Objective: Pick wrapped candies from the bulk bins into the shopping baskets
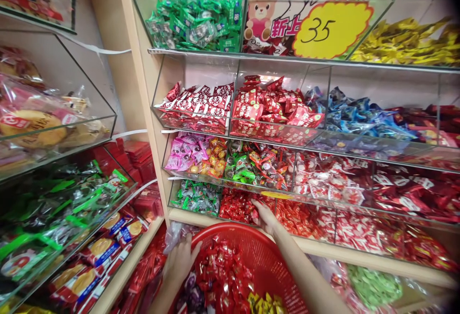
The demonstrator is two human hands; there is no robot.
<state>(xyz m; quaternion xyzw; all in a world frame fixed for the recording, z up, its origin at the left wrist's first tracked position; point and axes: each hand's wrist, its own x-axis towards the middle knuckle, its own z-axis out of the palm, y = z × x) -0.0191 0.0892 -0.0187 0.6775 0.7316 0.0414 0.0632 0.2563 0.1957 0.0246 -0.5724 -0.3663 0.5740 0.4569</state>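
My left hand (179,260) grips the rim of a red plastic basket (278,256), its thumb lying over the edge. Inside the basket are red wrapped candies (224,275), some purple wrapped candies (194,291) and yellow wrapped candies (266,303). Beyond the basket, my right hand (265,216) reaches into a bottom-shelf compartment among small red wrapped candies (235,206). Its fingers are curled at the candies, and what they hold, if anything, is hidden.
Clear-fronted shelves (273,134) of sorted candies rise ahead. Green-wrapped candies (197,194) sit left of my right hand. A yellow price tag (332,29) hangs above. At left, another shelf holds packaged snacks (86,275); a wooden upright (143,89) divides the units.
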